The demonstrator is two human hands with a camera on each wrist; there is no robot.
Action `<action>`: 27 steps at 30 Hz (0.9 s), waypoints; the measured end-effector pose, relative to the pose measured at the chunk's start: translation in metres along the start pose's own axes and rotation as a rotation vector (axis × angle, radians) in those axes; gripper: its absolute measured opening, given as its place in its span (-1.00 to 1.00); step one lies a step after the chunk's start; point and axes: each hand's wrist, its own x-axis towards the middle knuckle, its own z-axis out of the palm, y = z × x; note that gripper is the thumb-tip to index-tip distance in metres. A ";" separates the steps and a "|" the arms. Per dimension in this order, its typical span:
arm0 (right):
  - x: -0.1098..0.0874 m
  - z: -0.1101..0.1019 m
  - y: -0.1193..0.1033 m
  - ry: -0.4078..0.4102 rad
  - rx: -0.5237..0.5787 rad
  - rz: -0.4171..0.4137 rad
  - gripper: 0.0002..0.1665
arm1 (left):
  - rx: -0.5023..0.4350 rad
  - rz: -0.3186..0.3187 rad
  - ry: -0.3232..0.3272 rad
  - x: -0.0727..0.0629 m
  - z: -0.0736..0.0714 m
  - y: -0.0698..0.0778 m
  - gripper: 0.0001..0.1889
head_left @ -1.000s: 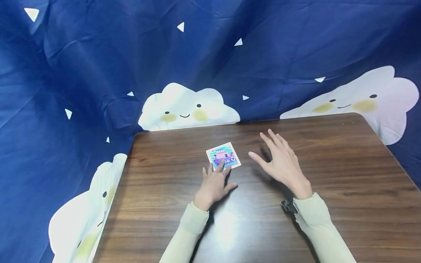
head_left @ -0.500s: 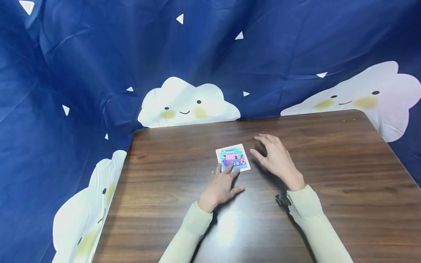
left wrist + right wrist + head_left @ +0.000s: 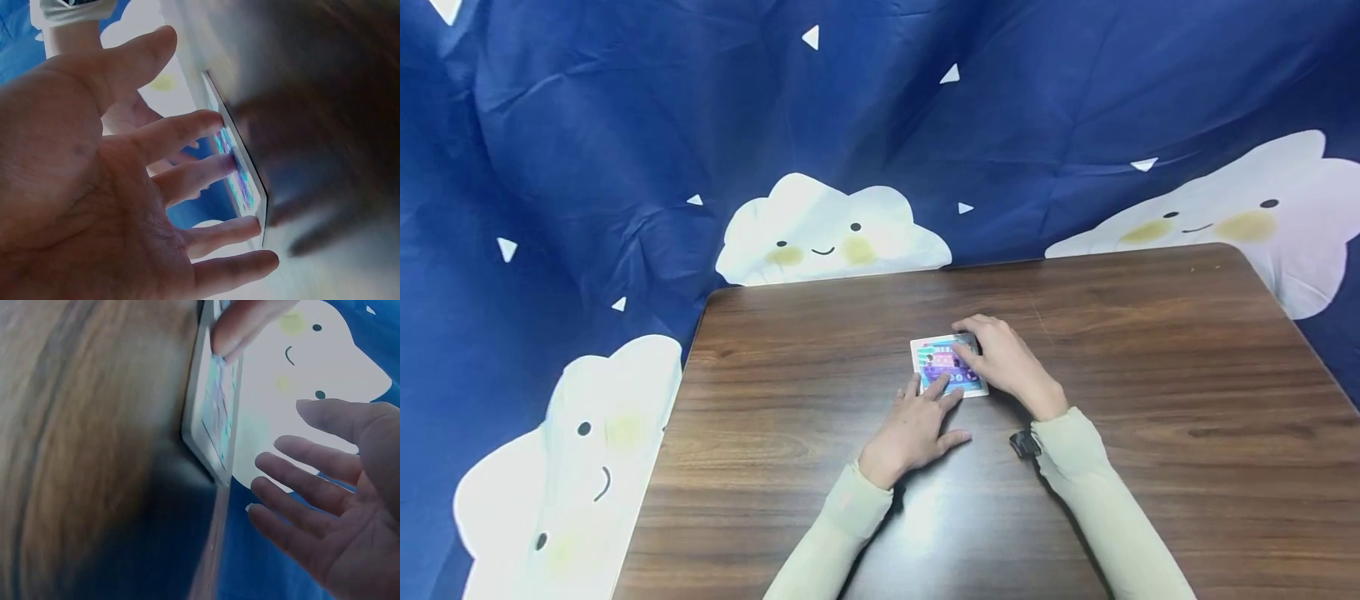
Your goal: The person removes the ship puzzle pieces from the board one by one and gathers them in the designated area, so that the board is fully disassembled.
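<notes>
A thin square picture board [image 3: 936, 358] with a white border and a colourful boat picture lies flat on the table. My left hand [image 3: 912, 427] touches its near side, fingertips on the picture and fingers extended and spread; the left wrist view shows these fingers [image 3: 187, 134] against the board [image 3: 249, 181]. At the far right side, my right hand [image 3: 1011, 367] reaches over the board's corner, thumb above the picture. In the right wrist view that hand [image 3: 337, 487] has spread fingers beside the board [image 3: 215, 412], with nothing gripped. Whether its fingertips touch the edge cannot be told.
The brown wooden table [image 3: 775, 400] extends around the board on every side. Behind and to the left hangs a blue curtain [image 3: 625, 125] with white clouds and triangles. A small black device [image 3: 1024, 444] sits at the right wrist.
The board has slid to the right under my left fingers, the left hand moving along with it. My right hand has come leftward, from apart to over the board's right side.
</notes>
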 end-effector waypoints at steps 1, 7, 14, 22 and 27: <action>0.001 0.002 -0.001 -0.007 -0.002 -0.004 -0.54 | 0.003 0.004 0.000 0.000 -0.001 0.001 -0.27; 0.005 0.014 -0.006 -0.063 -0.037 -0.014 -0.59 | 0.006 0.022 0.004 0.000 -0.002 0.002 -0.28; 0.008 0.020 -0.012 -0.124 -0.067 -0.057 -0.57 | 0.006 0.020 0.001 0.001 -0.003 0.001 -0.30; 0.006 0.020 -0.015 -0.157 -0.070 -0.056 -0.51 | 0.022 0.016 0.007 0.001 -0.003 0.001 -0.32; 0.006 0.022 -0.014 -0.167 -0.065 -0.042 -0.48 | 0.003 0.011 0.005 0.000 -0.003 0.000 -0.33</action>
